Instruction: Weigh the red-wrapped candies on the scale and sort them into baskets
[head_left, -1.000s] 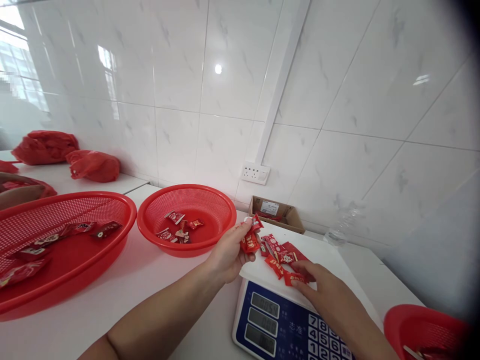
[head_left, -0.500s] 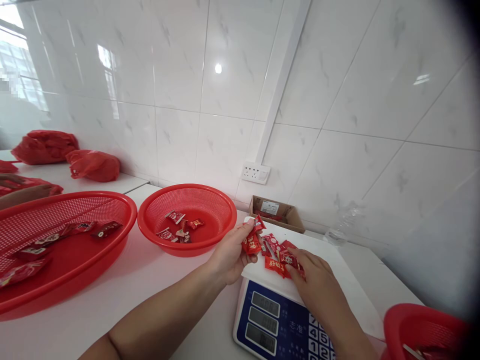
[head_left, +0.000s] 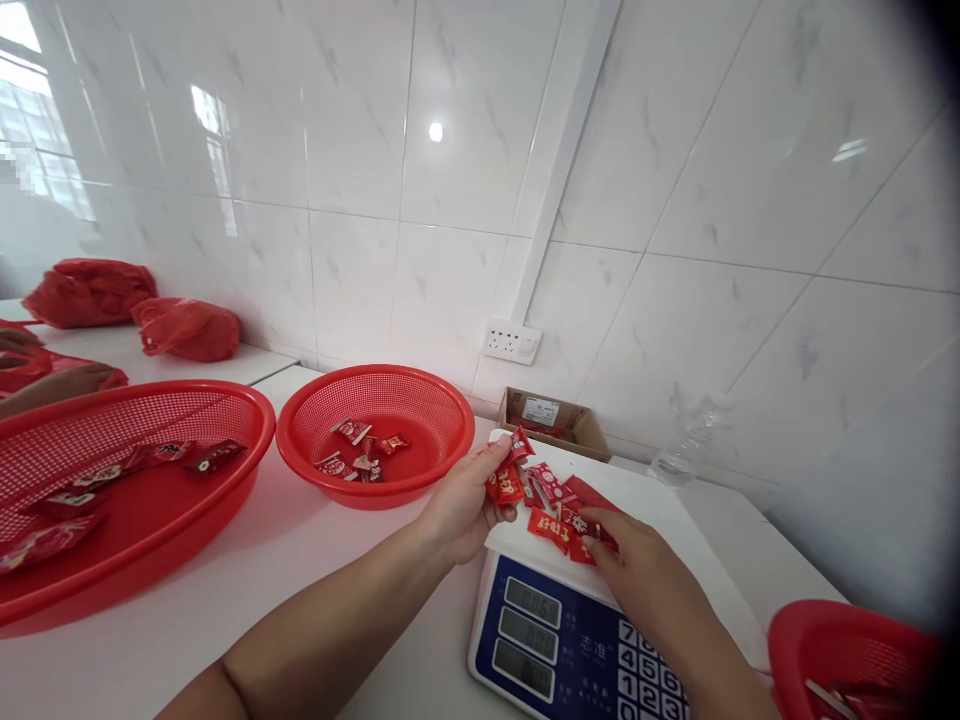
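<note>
My left hand (head_left: pixel 461 505) grips a few red candy packets (head_left: pixel 506 478) — held at the scale (head_left: pixel 570 640) edge. My right hand (head_left: pixel 637 570) pinches one packet (head_left: pixel 592 545) from the pile (head_left: pixel 559 500) on the pan.

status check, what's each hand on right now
Left hand: shut on small red candy packets, over the white scale pan edge. Right hand: fingers on loose red candy packets on the pan. Round red mesh basket left, apart.

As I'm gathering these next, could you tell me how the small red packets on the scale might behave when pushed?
The red packets look light and flat, so probably slide on the scale's smooth white pan. Glossy wrappers may slip from the right hand.
</note>
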